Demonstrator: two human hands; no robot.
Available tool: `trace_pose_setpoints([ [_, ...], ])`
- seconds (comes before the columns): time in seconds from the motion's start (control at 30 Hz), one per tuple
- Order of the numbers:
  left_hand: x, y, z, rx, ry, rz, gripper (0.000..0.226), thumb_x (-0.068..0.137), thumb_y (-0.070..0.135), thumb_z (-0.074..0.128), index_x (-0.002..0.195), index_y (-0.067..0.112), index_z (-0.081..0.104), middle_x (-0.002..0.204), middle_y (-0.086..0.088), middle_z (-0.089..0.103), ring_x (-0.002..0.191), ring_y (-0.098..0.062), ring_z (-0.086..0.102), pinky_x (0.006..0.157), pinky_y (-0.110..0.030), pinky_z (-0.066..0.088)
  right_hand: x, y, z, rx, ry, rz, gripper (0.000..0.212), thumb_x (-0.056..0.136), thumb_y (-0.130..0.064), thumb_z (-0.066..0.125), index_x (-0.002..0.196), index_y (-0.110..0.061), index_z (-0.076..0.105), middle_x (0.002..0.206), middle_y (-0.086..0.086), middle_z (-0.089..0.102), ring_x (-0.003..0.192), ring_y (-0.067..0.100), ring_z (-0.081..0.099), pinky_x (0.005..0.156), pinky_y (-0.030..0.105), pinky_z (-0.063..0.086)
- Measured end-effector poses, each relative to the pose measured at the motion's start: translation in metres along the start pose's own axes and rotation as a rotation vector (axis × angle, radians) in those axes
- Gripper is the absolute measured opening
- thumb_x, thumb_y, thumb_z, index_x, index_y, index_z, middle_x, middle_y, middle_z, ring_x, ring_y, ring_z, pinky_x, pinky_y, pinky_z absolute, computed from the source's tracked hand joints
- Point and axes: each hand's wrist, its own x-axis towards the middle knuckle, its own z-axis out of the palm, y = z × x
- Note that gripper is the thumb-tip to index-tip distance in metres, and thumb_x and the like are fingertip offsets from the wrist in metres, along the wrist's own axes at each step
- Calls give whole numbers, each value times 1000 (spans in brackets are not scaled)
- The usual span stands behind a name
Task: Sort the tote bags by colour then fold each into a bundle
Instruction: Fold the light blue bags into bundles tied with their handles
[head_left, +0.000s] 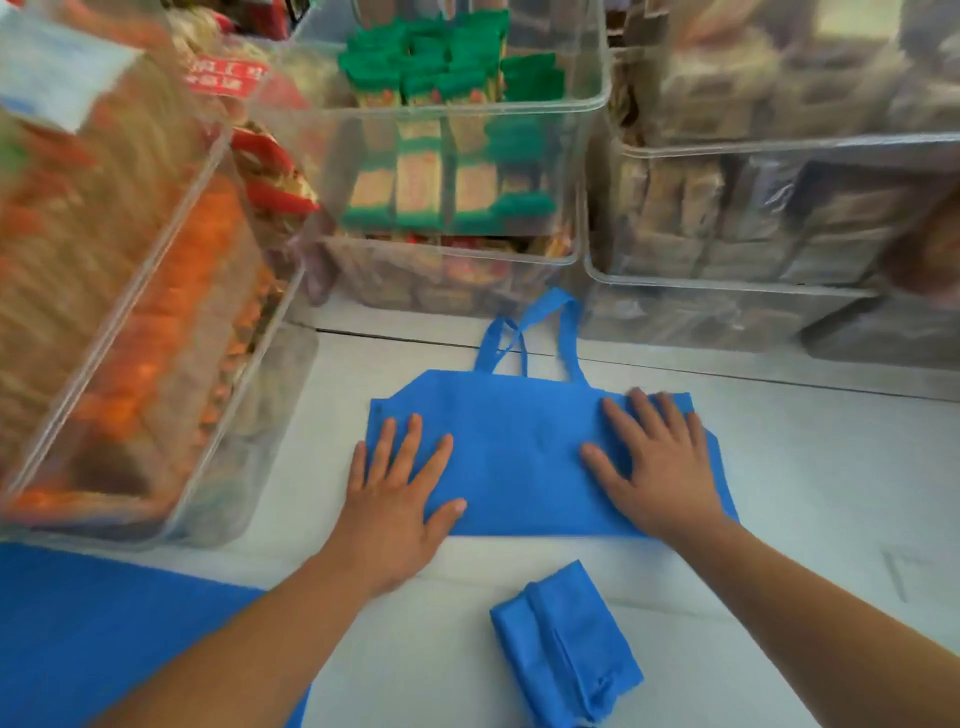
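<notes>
Fabric (104, 639), blue and flat, fills the lower-left corner of the white surface (831, 467); it is cut off by the frame, so I can't tell if it's a bag. Above it is a tilted clear bin (208, 364) of orange packets, blurred.

Left hand (400, 499): fingers straight and spread, palm down, pressing on the left part of the blue tote bag (519, 452). Little finger and the heel of the palm sit off the bag's left edge on the surface. Forearm comes in from bottom left, bare.

The bag lies flat mid-surface, open end facing away, and its two handles (550, 322) reach up toward the bins. Top corners look folded in. Behind it is a clear bin (467, 171) of green-topped packets.

Folded bundle (566, 644), same blue, lies near the bottom edge between the two forearms, apart from the flat bag.

Right hand (665, 473): also flat, fingers spread, palm down on the right part of the bag, with fingertips near its top right corner. Forearm comes in from bottom right.

Far right are stacked clear bins (779, 143) of brown packets; contents too blurred to read.
</notes>
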Motion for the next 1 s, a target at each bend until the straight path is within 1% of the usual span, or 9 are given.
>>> trace_pose_setpoints([
  [0.07, 6, -3, -10, -169, 78, -29, 93, 85, 79, 33, 163, 32, 17, 171, -3, -15, 158, -21, -12, 127, -44, 1, -3, -3, 12, -5, -72, -4, 81, 91, -79, 21, 157, -37, 36, 168, 3, 25, 155, 33, 17, 125, 54, 12],
  [0.17, 29, -5, -34, -339, 273, -220, 87, 89, 55, 68, 159, 19, 31, 167, -11, 23, 150, -31, 26, 118, -46, 27, 0, -3, 14, -42, -55, 14, 82, 89, -82, 17, 159, -42, 29, 169, 2, 21, 156, 30, 12, 126, 54, 10],
  [0.27, 49, -5, -48, -486, 360, -387, 64, 97, 44, 64, 149, 10, 46, 140, -15, 55, 129, -35, 48, 105, -44, 41, 7, -5, 12, -42, -115, 37, 86, 83, -87, 11, 159, -48, 19, 170, -3, 11, 157, 26, 0, 126, 52, 4],
  [0.37, 45, -9, -44, -540, 441, -439, 29, 102, 38, 55, 115, 15, 67, 105, -7, 60, 98, -30, 59, 78, -35, 45, 11, -3, 4, -53, -168, 41, 91, 77, -93, 4, 158, -52, 12, 170, -5, 8, 156, 24, -4, 127, 49, 2],
  [0.53, 37, -18, -32, -518, 499, -502, 35, 99, 23, 62, 68, 7, 59, 82, -2, 58, 66, -10, 52, 55, -18, 31, 17, -2, -7, -77, -101, 7, 102, 72, -101, 15, 158, -46, 21, 158, -6, 32, 149, 26, 20, 121, 47, 21],
  [0.73, 21, -29, -29, -601, 479, -454, 32, 88, -1, 66, 60, 3, 49, 103, 1, 64, 91, 0, 59, 75, 4, 32, 21, -12, -9, -111, -179, 44, 106, 67, -104, 10, 158, -48, 8, 159, -6, 21, 150, 25, 10, 121, 45, 14],
  [0.83, 24, -29, -27, -506, 474, -419, 36, 90, -3, 61, 63, 11, 43, 106, 1, 59, 94, -12, 61, 76, 3, 33, 25, -9, -7, -115, -131, 32, 98, 73, -100, 8, 157, -50, 12, 155, -6, 27, 146, 25, 17, 119, 45, 19],
  [0.93, 25, -28, -21, -338, 487, -319, 19, 89, -5, 60, 84, 13, 59, 126, -4, 58, 113, -28, 60, 94, -16, 45, 27, -5, -2, -144, -97, 11, 89, 79, -96, 13, 156, -52, 20, 149, -4, 35, 138, 26, 27, 115, 46, 24],
  [1.0, 26, -23, -15, -110, 455, -140, 48, 82, -10, 62, 126, 11, 64, 152, -10, 48, 139, -36, 46, 114, -45, 41, 26, -5, 4, -120, -45, 15, 87, 82, -93, 20, 155, -48, 31, 145, 2, 42, 134, 31, 34, 114, 50, 27],
])
